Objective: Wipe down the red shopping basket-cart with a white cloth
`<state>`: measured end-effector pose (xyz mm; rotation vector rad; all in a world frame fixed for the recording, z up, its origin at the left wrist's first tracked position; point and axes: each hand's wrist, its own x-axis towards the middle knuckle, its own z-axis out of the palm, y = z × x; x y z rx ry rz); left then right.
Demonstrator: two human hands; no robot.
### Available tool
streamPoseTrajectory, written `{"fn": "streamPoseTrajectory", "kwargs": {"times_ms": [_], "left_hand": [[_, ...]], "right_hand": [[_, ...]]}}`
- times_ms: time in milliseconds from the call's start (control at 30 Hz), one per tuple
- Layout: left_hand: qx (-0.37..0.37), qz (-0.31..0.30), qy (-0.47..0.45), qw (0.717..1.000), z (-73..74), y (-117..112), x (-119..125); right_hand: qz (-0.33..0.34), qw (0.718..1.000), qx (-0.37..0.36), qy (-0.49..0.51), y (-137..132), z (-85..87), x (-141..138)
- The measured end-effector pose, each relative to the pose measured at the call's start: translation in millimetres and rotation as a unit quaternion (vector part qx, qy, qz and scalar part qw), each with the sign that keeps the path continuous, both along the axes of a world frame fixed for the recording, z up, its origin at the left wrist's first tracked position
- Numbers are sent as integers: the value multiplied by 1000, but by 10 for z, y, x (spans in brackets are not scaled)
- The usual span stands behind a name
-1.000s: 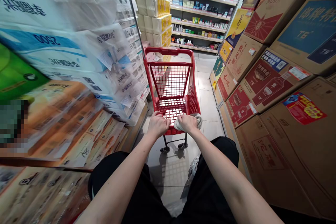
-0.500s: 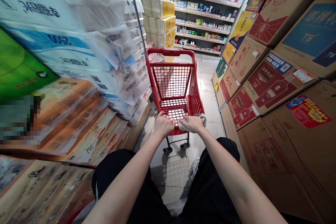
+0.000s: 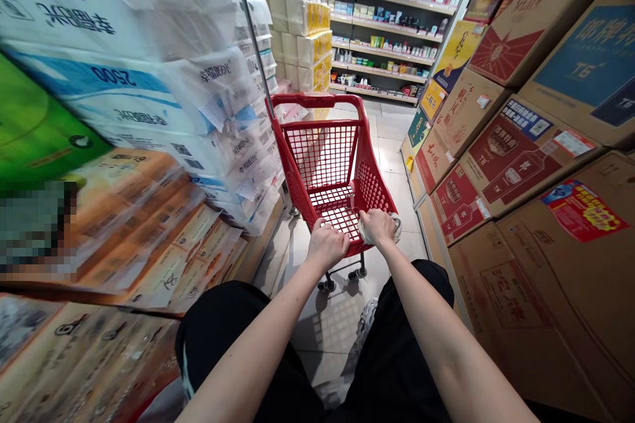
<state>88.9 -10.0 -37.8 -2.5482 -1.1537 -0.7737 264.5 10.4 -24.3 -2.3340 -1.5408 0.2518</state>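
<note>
A small red shopping cart [image 3: 322, 155] with a grid basket stands on the floor in front of my knees. My left hand [image 3: 327, 244] is closed over its near rim, fingers wrapped round the edge. Just to the right, my right hand [image 3: 380, 226] presses a pale cloth [image 3: 397, 227] against the same rim, fingers curled over it. Most of the cloth is hidden under the hand. Nothing shows in the basket. A dark pole [image 3: 251, 26] rises from the cart's far left corner.
Wrapped paper packs [image 3: 213, 92] are stacked along the left, with orange-and-tan packages [image 3: 163, 244] nearer. Cardboard cartons [image 3: 496, 158] line the right side. Shelves [image 3: 387, 20] of small goods cross the far end. Tiled floor [image 3: 391, 145] runs between the stacks.
The cart's near end has swung to the right, so it now sits at an angle. Both hands have shifted right with the rim, and the pole leans further left.
</note>
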Motion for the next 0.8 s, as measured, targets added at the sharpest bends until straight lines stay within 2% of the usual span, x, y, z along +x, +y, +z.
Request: {"fn": "streamPoseTrajectory", "kwargs": {"times_ms": [100,233,367,467,600,700,800], "left_hand": [[4,21,-3,1000,-36,-25,64],[13,39,3,999,-50,-43,109],[2,27,3,1000,-17,-58,103],[-4,14,6,1000,4,-67,84],[-16,-30,32,999,46,-29,18],[-29,-86,77,993,136,107,-90],[-42,-73,100,991,262,331,-216]], "right_hand": [[-17,995,99,-1,-129,-99,-16],[57,967,246,-43,-435,-359,-103],[90,943,314,-66,-634,-559,-155],[101,944,300,-96,-579,-541,-89],[142,951,243,-129,-369,-396,85],[165,957,207,-120,-254,-316,192],[177,960,186,-111,-199,-285,267]]}}
